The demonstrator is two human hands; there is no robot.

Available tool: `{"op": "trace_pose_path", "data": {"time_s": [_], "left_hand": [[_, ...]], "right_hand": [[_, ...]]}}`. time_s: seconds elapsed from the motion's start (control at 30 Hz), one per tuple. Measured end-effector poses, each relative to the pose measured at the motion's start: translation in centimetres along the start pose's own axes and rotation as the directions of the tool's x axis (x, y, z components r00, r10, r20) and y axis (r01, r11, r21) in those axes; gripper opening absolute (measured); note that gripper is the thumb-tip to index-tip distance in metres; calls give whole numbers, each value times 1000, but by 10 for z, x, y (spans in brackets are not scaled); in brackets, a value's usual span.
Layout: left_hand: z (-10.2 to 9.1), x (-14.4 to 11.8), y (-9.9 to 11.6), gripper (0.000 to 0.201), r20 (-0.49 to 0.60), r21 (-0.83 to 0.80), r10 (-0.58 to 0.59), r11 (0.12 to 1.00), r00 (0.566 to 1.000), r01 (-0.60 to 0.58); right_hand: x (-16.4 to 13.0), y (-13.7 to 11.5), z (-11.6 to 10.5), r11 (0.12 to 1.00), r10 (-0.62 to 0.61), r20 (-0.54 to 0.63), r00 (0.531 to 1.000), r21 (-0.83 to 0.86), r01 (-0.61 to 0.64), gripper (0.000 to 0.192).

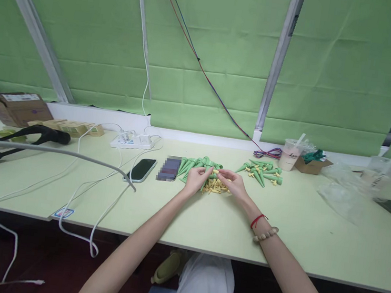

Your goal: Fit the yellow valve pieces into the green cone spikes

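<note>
My left hand (197,178) is closed in a pinch on a green plastic spike, mostly hidden by the fingers. Fingertips of my right hand (234,182) pinch a small yellow plastic piece (215,171) that meets the spike between the two hands. Just below them lies a heap of small yellow pieces (216,186). Behind my left hand is a pile of green cone-shaped spikes (188,164). Farther right, a second group of green spikes (258,175) has yellow pieces on several of them.
A phone (142,170) and a blurred dark rectangular item (169,169) lie left of the piles. White cables cross the table from a power strip (131,141). At right stand a drink cup (291,154), a small cardboard box (311,166), a plastic bag (340,197) and another cup (375,175).
</note>
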State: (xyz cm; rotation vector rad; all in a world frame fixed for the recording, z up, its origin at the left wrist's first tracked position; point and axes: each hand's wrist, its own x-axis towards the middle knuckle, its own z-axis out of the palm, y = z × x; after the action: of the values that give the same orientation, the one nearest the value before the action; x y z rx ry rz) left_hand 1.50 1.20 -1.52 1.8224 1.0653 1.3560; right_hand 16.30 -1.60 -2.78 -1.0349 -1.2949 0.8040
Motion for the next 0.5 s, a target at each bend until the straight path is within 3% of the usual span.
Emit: {"op": "trace_pose_path", "data": {"time_s": [0.5], "left_hand": [[1,-2,0,52,54,16,-20,1000,998,19]], "right_hand": [[-2,-4,-1,987,-95,-56,994,-136,86,35]]}}
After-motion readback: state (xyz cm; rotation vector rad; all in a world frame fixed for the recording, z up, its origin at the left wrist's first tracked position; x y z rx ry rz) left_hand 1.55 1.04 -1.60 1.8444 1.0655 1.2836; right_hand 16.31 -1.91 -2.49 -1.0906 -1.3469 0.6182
